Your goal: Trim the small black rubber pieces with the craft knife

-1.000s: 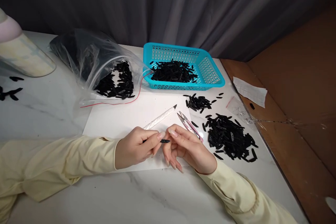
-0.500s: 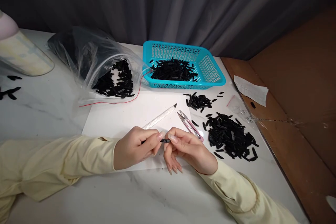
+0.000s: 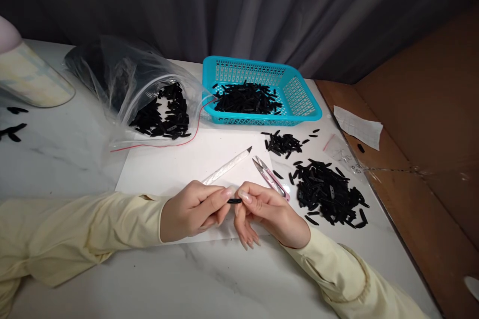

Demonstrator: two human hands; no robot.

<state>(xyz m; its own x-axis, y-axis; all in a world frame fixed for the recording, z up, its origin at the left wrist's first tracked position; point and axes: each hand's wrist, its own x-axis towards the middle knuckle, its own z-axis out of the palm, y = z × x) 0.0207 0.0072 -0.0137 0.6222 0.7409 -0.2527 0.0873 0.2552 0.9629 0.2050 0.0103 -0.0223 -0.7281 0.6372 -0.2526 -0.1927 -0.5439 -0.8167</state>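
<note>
Between my two hands is a small, slim black piece (image 3: 234, 201), its kind not clear, with narrow tapered shape like the many others around. My left hand (image 3: 196, 209) pinches one end between thumb and forefinger. At the other end, the thumb and forefinger of my right hand (image 3: 267, 209) close on it, the remaining fingers hanging loosely down. Both hands are over a white paper sheet (image 3: 160, 164). Just beyond them lie a white-handled craft knife (image 3: 227, 165) and pink-handled thread snips (image 3: 270, 179).
A blue basket (image 3: 310, 115) holding black pieces stands at the back. Left of it, a clear zip bag (image 3: 123, 75) lies with its mouth spread. A large heap of black pieces (image 3: 329, 192) and a smaller heap (image 3: 283, 144) lie on the right. Cardboard (image 3: 411, 194) borders the table.
The black piece has been turned between my fingertips and now shows a different face. Both hands keep nearly the same place; the view has shifted slightly.
</note>
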